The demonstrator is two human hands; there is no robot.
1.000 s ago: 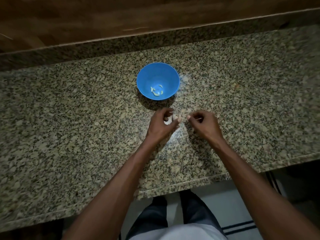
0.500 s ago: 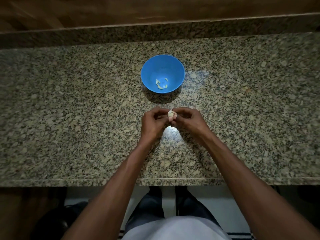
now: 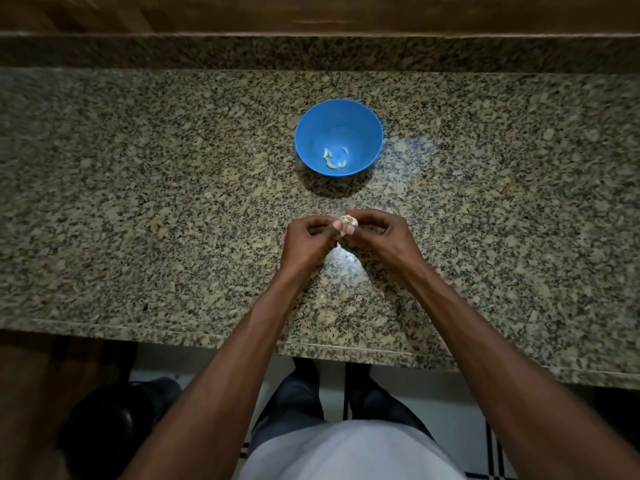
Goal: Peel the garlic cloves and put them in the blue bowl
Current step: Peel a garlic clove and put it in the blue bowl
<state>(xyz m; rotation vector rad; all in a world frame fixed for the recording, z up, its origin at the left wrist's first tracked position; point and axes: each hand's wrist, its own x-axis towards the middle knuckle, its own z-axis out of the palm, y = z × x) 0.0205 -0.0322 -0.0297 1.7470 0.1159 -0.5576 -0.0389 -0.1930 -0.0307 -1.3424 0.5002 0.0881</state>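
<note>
A pale garlic piece (image 3: 347, 224) with papery skin is pinched between both hands above the granite counter (image 3: 138, 220). My left hand (image 3: 306, 242) grips it from the left with curled fingers. My right hand (image 3: 377, 237) holds it from the right, thumb and fingertips on it. The blue bowl (image 3: 308, 140) stands just beyond my hands and has several peeled cloves (image 3: 335, 158) at its bottom.
The counter's front edge (image 3: 311, 344) runs below my forearms. A raised granite backsplash (image 3: 311, 51) and a wooden surface lie behind the bowl. A dark round object (image 3: 104, 424) sits on the floor at lower left.
One second ago my hands were slightly apart, the left holding the garlic. They came together on it, and both now hold it in front of the bowl.
</note>
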